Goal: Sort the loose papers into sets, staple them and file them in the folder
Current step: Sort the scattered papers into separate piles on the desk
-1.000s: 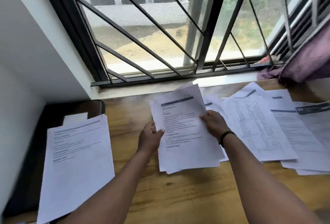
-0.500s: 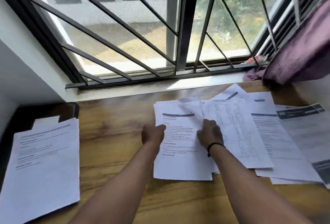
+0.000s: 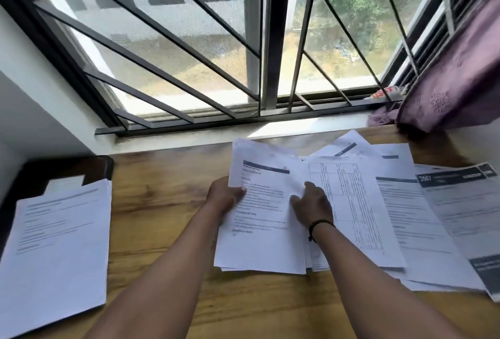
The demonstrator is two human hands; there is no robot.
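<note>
the wooden table point(image 3: 167, 203) carries everything. right of both hands a loose spread of papers point(image 3: 422, 219) overlaps, still unsorted by the look of it. far left of the hands a gathered set point(image 3: 59, 252) lies on a dark folder point(image 3: 35, 176). between the hands sits a small stack point(image 3: 259, 230): the left hand point(image 3: 224, 198) pinches its left edge, thumb on top; the right hand point(image 3: 313, 206) rests on it, fingers loosely bent. best to square all edges before lifting, keeping the thumb down so sheets don't fan.

Left hand point(image 3: 226, 198) now takes grip on paper stack's point(image 3: 259, 244) left edge.
</note>
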